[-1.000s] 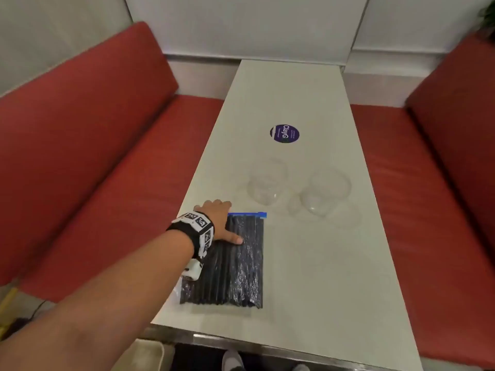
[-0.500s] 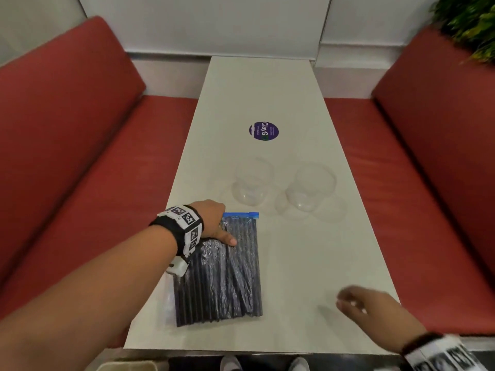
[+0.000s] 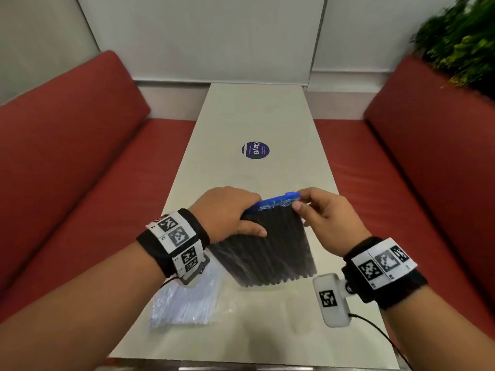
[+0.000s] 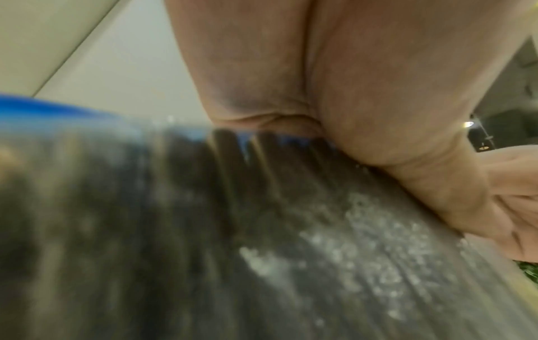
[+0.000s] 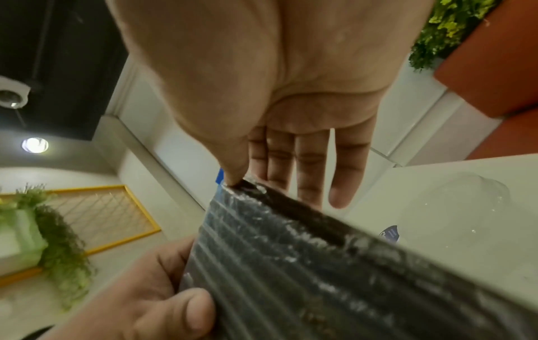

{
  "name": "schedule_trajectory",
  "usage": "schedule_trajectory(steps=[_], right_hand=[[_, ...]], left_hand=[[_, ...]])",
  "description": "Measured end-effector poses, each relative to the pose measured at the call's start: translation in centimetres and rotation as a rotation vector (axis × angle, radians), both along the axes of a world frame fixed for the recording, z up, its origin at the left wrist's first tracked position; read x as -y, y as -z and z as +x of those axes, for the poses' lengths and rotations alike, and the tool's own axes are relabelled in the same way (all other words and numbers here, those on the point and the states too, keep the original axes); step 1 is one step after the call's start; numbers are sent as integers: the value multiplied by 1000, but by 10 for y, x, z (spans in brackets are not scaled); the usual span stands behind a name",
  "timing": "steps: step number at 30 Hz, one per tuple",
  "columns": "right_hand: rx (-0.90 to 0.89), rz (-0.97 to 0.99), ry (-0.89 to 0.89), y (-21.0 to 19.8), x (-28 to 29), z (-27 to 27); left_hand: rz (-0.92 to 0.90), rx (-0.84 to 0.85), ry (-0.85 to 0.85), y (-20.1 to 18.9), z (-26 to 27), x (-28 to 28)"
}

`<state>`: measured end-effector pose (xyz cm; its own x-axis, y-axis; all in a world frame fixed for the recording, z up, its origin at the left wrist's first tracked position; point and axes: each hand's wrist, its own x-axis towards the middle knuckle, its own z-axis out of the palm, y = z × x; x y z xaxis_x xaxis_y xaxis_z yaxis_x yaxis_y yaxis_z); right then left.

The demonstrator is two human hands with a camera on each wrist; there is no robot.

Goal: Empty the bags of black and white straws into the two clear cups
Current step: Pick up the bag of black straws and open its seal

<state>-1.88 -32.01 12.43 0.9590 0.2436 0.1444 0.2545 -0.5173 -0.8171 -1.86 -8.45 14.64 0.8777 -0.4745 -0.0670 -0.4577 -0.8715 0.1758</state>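
Note:
The bag of black straws is held tilted above the table, its blue zip strip on top. My left hand grips its upper left edge, thumb across the front. My right hand pinches the upper right corner by the zip. The bag of white straws lies flat on the table under my left wrist. The hands and bag hide both cups in the head view. In the right wrist view one clear cup shows faintly on the table beyond the black bag.
A round purple sticker sits mid-table. Red bench seats run along both long sides of the table. A green plant tops the right bench back. A white wall closes the table's far end.
My left hand has lifted the black straw bag off the table. My right hand has come in and taken its upper right corner. The white straw bag underneath now shows.

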Motion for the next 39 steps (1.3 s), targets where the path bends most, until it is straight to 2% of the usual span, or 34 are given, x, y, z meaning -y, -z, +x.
schedule_trajectory(steps=[6, 11, 15, 18, 24, 27, 30, 36, 39], right_hand=[[102, -93, -17, 4, 43, -8], [216, -297, -34, 13, 76, -9], [258, -317, -42, 20, 103, -6], [358, -337, -66, 23, 116, -6], [441, -363, -177, 40, 132, -3], [489, -341, -213, 46, 136, -3], [508, -336, -219, 52, 137, -2], [512, -312, -185, 64, 146, 4], [512, -329, -190, 63, 142, 5]], left_hand=[[111, 17, 15, 4, -8, 55], [153, 19, 3, 6, -8, 92], [3, 37, -41, 7, -16, 123], [-104, 79, -51, 4, -23, 153], [144, 171, -85, 13, -15, 189], [81, 247, -35, 24, -21, 186], [59, 283, -62, 32, -30, 170], [3, 205, -350, 34, -56, 83], [-86, 274, -462, 39, -75, 41]])
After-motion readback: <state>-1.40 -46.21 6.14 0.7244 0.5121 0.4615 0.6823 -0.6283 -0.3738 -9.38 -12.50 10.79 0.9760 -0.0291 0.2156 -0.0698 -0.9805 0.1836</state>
